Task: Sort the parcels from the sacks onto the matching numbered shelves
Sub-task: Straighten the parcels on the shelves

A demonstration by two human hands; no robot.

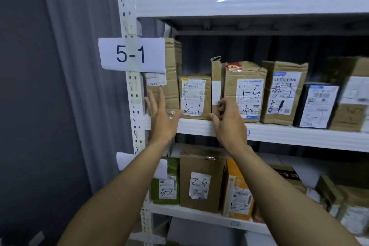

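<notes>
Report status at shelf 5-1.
Left hand open, right hand open, flanking the 5-1 parcel. Parcel sits on the 5-1 shelf. Tall carton and slim carton close beside it.

Cardboard parcels (196,97) and one black parcel (317,106) stand side by side on a white metal shelf (299,136) marked by a paper sign (131,55) reading "5-1".

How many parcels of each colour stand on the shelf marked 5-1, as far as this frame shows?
Brown cardboard parcels: 6
Black parcel: 1
Total: 7, with the rightmost brown one cut off by the frame edge.
</notes>
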